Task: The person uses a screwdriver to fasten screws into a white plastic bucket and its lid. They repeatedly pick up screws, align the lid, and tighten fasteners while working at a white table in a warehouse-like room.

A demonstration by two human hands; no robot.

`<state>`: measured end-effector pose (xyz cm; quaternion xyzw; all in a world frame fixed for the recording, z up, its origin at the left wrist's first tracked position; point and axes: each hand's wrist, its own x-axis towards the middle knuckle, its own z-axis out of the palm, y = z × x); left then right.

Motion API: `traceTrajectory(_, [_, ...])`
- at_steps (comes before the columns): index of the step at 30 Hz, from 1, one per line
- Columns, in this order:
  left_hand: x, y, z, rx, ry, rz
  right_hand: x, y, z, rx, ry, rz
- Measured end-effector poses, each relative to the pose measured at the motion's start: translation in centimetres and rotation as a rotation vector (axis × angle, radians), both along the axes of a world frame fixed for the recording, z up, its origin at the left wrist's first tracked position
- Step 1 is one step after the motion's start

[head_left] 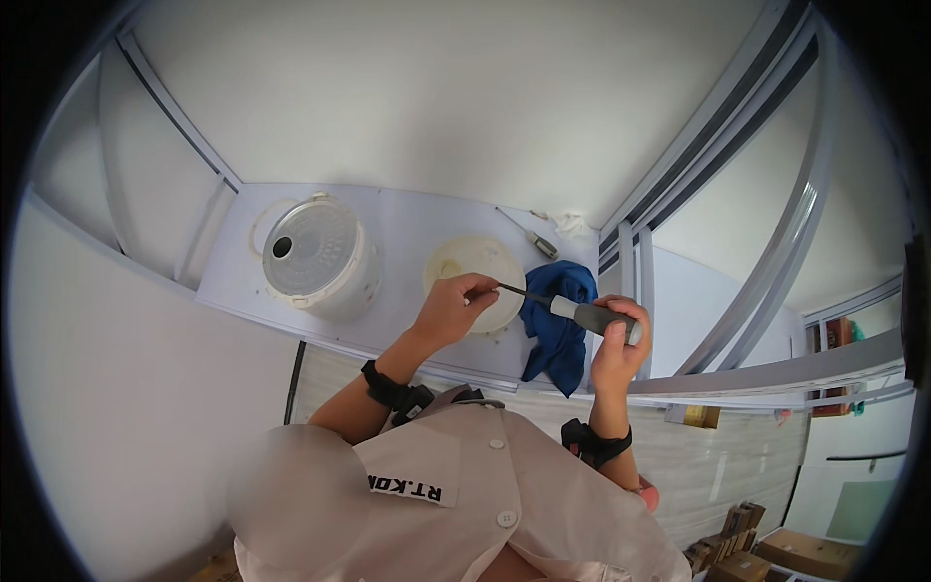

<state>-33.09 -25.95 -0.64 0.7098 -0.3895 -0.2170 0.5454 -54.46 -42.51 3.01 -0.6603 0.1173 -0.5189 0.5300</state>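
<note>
My right hand is wrapped round the thick grey handle of a screwdriver. Its dark shaft points left toward my left hand, whose thumb and fingers are pinched together right at the tip. What those fingers hold is too small to make out. Below them on the table lies a round cream-coloured lid or disc, partly covered by my left hand. A crumpled blue cloth lies under the screwdriver and hangs over the table's front edge.
At the left of the white table stands a round white pot-like appliance with a perforated metal top. A second screwdriver lies at the back right, near a crumpled white tissue. A metal-framed partition borders the table's right side.
</note>
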Motion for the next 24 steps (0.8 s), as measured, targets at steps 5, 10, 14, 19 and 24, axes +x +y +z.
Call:
traceTrajectory(5, [-0.2, 0.4, -0.2, 0.024, 0.015, 0.029, 0.1, -0.1, -0.2, -0.005, 0.0, -0.004])
traceTrajectory(10, [-0.4, 0.6, 0.5, 0.09, -0.09, -0.029, 0.0, -0.1, -0.2, 0.002, 0.032, -0.016])
traceTrajectory(14, [-0.4, 0.7, 0.5, 0.079, -0.159, -0.049, -0.4, -0.3, -0.4, 0.012, 0.031, -0.003])
traceTrajectory(19, [-0.6, 0.5, 1.0, 0.067, -0.212, -0.066, -0.7, -0.5, -0.2, 0.005, 0.036, 0.009])
traceTrajectory(24, [-0.6, 0.6, 1.7, 0.131, -0.404, -0.084, -1.0, -0.4, 0.2, -0.036, 0.057, 0.034])
